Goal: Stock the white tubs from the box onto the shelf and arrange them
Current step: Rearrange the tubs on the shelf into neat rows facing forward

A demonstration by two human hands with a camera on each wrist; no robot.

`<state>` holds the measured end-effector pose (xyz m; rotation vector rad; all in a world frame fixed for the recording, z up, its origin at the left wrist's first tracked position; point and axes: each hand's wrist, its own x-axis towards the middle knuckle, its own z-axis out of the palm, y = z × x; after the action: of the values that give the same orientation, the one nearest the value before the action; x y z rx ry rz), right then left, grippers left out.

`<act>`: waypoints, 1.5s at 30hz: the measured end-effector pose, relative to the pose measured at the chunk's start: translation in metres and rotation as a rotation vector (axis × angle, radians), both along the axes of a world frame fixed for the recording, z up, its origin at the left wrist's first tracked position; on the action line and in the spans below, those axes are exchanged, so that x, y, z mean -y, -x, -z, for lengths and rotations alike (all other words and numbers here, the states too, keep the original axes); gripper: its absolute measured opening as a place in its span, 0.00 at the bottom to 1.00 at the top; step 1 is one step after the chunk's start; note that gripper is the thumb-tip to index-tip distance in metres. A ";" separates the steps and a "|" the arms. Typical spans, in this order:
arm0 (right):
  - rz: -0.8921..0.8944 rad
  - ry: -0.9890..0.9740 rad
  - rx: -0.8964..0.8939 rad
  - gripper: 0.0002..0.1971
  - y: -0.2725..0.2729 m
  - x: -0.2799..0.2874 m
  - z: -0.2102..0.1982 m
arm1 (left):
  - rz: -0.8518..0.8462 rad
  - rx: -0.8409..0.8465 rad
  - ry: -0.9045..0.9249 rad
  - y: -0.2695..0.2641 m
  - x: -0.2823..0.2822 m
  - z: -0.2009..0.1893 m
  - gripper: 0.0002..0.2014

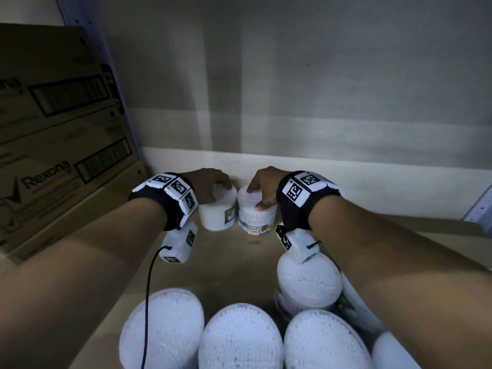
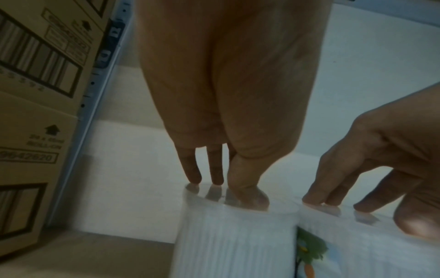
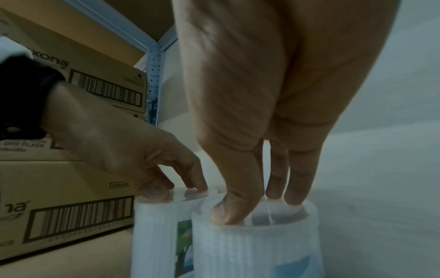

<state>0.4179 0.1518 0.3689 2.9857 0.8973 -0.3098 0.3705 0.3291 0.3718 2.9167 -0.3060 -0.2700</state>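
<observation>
- The left hand (image 1: 210, 186) reaches down over the top of the left tub (image 1: 217, 209), fingers and thumb spread round the lid rim and clamped on it; in the left wrist view the fingertips (image 2: 215, 178) press the clear lid.
- The right hand (image 1: 262, 187) grips the right tub (image 1: 257, 213) the same way, thumb on the near edge of the lid, fingers on the far edge (the right wrist view shows the thumb bent over the rim).
- Both tubs stand upright on the shelf (image 1: 226, 262), long axis vertical, lids up, close to the back wall (image 1: 319, 115). They sit just beside each other; whether they touch I cannot tell.
- The right tub's label, reading "COTTON BUDS", faces away from the wall, toward the camera; the left tub's label faces the right tub.
- Farther from the wall, along the shelf's front, stands a row of more tubs (image 1: 241, 339), upright, showing white cotton tips through their lids.
- Left of the left tub, stacked cardboard boxes (image 1: 53, 129) marked "Rexona" stand beyond the shelf's metal post (image 1: 117, 83).
</observation>
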 end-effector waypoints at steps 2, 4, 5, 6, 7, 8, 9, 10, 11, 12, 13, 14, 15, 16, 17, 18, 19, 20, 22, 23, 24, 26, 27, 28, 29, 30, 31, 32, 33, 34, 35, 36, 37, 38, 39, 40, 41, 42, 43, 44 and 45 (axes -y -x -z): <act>0.004 -0.004 0.003 0.33 -0.001 0.001 0.000 | 0.034 -0.049 0.059 0.000 0.000 -0.002 0.29; 0.007 -0.006 0.006 0.32 -0.002 0.002 0.001 | 0.019 -0.047 0.096 -0.001 0.003 -0.001 0.28; 0.006 -0.004 0.007 0.33 -0.003 0.001 0.002 | -0.016 -0.014 0.090 -0.001 0.006 0.002 0.26; 0.009 -0.004 0.006 0.33 -0.004 0.001 0.003 | -0.067 0.036 0.063 -0.002 0.010 0.005 0.23; 0.013 -0.005 0.005 0.33 -0.004 0.001 0.003 | -0.122 0.087 0.020 -0.003 0.012 0.009 0.22; 0.017 -0.006 0.004 0.33 -0.006 0.000 0.004 | -0.172 0.118 -0.024 -0.004 0.014 0.012 0.22; 0.018 -0.005 0.004 0.33 -0.006 0.000 0.005 | -0.210 0.129 -0.059 -0.005 0.015 0.016 0.24; 0.023 -0.005 0.005 0.33 -0.007 0.000 0.006 | -0.231 0.129 -0.080 -0.006 0.015 0.018 0.25; 0.026 -0.006 0.006 0.33 -0.007 0.001 0.006 | -0.240 0.123 -0.086 -0.007 0.015 0.020 0.26; 0.031 -0.008 0.005 0.33 -0.009 0.000 0.007 | -0.237 0.121 -0.083 -0.007 0.015 0.020 0.26; 0.032 -0.012 0.006 0.33 -0.009 0.000 0.007 | -0.226 0.124 -0.078 -0.007 0.015 0.019 0.26; 0.034 -0.012 0.007 0.33 -0.010 -0.001 0.008 | -0.209 0.130 -0.074 -0.006 0.014 0.018 0.25; 0.031 -0.011 0.010 0.33 -0.010 -0.001 0.008 | -0.195 0.129 -0.068 -0.006 0.014 0.017 0.25; 0.030 -0.002 0.014 0.33 -0.011 -0.001 0.009 | -0.181 0.123 -0.056 -0.005 0.013 0.015 0.24; 0.023 0.008 0.023 0.34 -0.011 -0.002 0.009 | -0.171 0.110 -0.042 -0.004 0.011 0.014 0.23; 0.022 0.020 0.030 0.34 -0.012 -0.002 0.010 | -0.159 0.098 -0.024 -0.003 0.010 0.012 0.23; 0.018 0.030 0.037 0.36 -0.011 -0.002 0.010 | -0.141 0.084 -0.005 -0.003 0.009 0.011 0.22; 0.019 0.039 0.040 0.37 -0.012 -0.002 0.011 | -0.118 0.070 0.009 -0.002 0.007 0.010 0.22; 0.019 0.047 0.045 0.38 -0.013 -0.002 0.012 | -0.071 0.038 0.017 -0.001 0.006 0.006 0.23; 0.015 0.045 0.047 0.38 -0.014 -0.001 0.012 | -0.049 0.022 0.012 -0.001 0.006 0.005 0.24; 0.017 0.041 0.043 0.37 -0.015 -0.001 0.013 | -0.032 0.013 0.009 0.000 0.006 0.004 0.26; 0.011 0.038 0.040 0.35 -0.016 0.000 0.013 | -0.028 0.014 0.019 0.000 0.005 0.004 0.28; 0.004 0.036 0.041 0.34 -0.017 0.000 0.013 | -0.048 0.027 0.034 0.000 0.005 0.005 0.27; 0.008 0.035 0.033 0.33 -0.017 0.000 0.013 | -0.081 0.056 0.043 0.001 0.005 0.007 0.24; 0.006 0.035 0.031 0.33 -0.018 0.000 0.013 | -0.120 0.097 0.040 0.001 0.005 0.009 0.20; 0.014 0.034 0.021 0.33 -0.018 0.000 0.014 | -0.155 0.134 0.027 0.002 0.007 0.011 0.18; 0.014 0.034 0.022 0.33 -0.019 0.000 0.014 | -0.184 0.156 0.005 0.002 0.008 0.014 0.19; 0.020 0.037 0.017 0.33 -0.019 -0.001 0.015 | -0.207 0.158 -0.024 0.002 0.010 0.016 0.22; 0.018 0.036 0.026 0.34 -0.020 -0.001 0.016 | -0.225 0.146 -0.056 0.001 0.011 0.018 0.25; 0.024 0.039 0.028 0.35 -0.020 -0.001 0.016 | -0.233 0.135 -0.082 0.001 0.012 0.019 0.27; 0.026 0.047 0.036 0.36 -0.020 -0.001 0.015 | -0.233 0.130 -0.099 0.000 0.013 0.019 0.28; 0.034 0.045 0.029 0.36 -0.019 -0.001 0.015 | -0.230 0.129 -0.105 -0.001 0.013 0.019 0.28; 0.044 0.047 0.026 0.36 -0.021 -0.002 0.016 | -0.227 0.128 -0.106 -0.002 0.014 0.018 0.28; 0.046 0.043 0.026 0.36 -0.020 -0.002 0.016 | -0.224 0.125 -0.104 -0.002 0.015 0.017 0.27; 0.043 0.049 0.037 0.38 -0.021 -0.003 0.017 | -0.219 0.122 -0.100 -0.001 0.015 0.015 0.27; 0.041 0.051 0.039 0.39 -0.022 -0.004 0.018 | -0.210 0.118 -0.095 -0.001 0.015 0.014 0.26; 0.031 0.053 0.044 0.40 -0.023 -0.005 0.019 | -0.199 0.112 -0.086 0.000 0.015 0.012 0.26; 0.028 0.059 0.046 0.40 -0.025 -0.006 0.020 | -0.189 0.101 -0.074 0.000 0.014 0.010 0.25; 0.028 0.061 0.054 0.41 -0.025 -0.007 0.020 | -0.179 0.087 -0.063 0.000 0.012 0.009 0.24; 0.030 0.060 0.054 0.41 -0.026 -0.007 0.021 | -0.168 0.072 -0.055 -0.001 0.011 0.008 0.24; 0.031 0.063 0.057 0.41 -0.026 -0.007 0.021 | -0.155 0.059 -0.048 -0.001 0.010 0.007 0.25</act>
<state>0.4436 0.1589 0.3481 2.9373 0.8214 -0.2468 0.3716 0.3193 0.3646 2.9793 -0.0824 -0.1701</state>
